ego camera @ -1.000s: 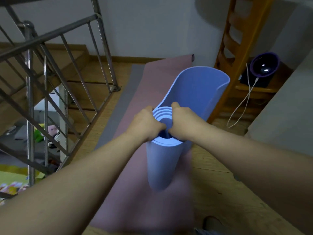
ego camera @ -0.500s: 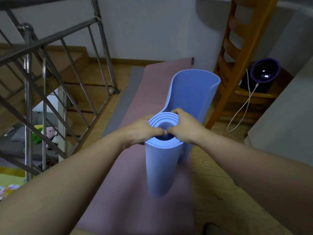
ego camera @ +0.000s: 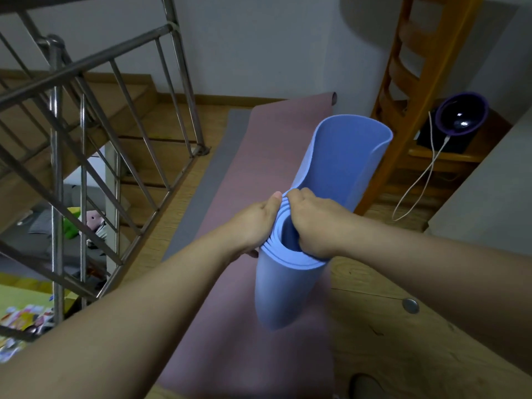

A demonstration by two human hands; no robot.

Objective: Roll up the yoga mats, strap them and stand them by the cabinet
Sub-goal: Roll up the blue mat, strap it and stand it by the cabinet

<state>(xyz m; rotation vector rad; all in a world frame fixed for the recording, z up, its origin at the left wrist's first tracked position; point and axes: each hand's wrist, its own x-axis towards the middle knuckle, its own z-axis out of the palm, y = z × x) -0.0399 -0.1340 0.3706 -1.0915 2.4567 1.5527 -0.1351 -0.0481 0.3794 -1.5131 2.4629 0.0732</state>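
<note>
A periwinkle-blue mat [ego camera: 290, 286] is seen above a dusty-pink mat [ego camera: 253, 174], which is edged by a grey mat [ego camera: 207, 185]. Light wood-grain floor [ego camera: 388, 341], orange-brown chair [ego camera: 403, 90] and silver metal railing [ego camera: 57, 156] are noted.

A light blue mat [ego camera: 282, 289], rolled into a loose upright coil with its free end arching up on the far side, stands over a pink mat [ego camera: 259, 156] lying flat lengthwise, a grey mat [ego camera: 218, 168] showing along its left edge.
</note>
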